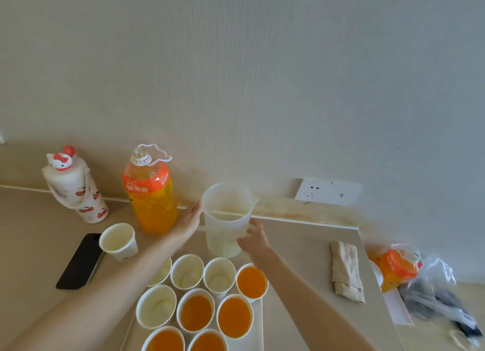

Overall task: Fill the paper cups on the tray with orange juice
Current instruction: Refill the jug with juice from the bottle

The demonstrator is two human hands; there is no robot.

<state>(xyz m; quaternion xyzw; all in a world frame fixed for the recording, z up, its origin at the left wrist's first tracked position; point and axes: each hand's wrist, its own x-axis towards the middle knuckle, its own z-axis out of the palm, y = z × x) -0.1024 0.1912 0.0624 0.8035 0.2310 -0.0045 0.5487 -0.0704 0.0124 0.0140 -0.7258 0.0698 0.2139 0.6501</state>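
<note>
I'm watching both hands working the clear plastic jug [225, 219], which is standing upright near the table's [301, 245] back edge, just behind the tray [259, 327]. The right grip [253, 239] is curling round the jug's lower wall, holding it. The left grip [189, 219] is pressing against the handle side; I cannot tell whether its fingers are wrapping the handle. The two-handed hold is probably steadying or repositioning the jug, which is looking empty with only a pale film inside, so I'm judging a refill from the juice bottle [151, 196] is due. That bottle is waiting close beside the jug at the back edge, uncapped as far as I can tell.

The paper cups [196, 312] are sitting packed together on the tray at the table's front edge. Five are showing orange juice near their rims, and at least three are showing white, empty bottoms. One is lying partly hidden under the left forearm. A spare cup [118, 239] is standing off the tray, empty.
</note>
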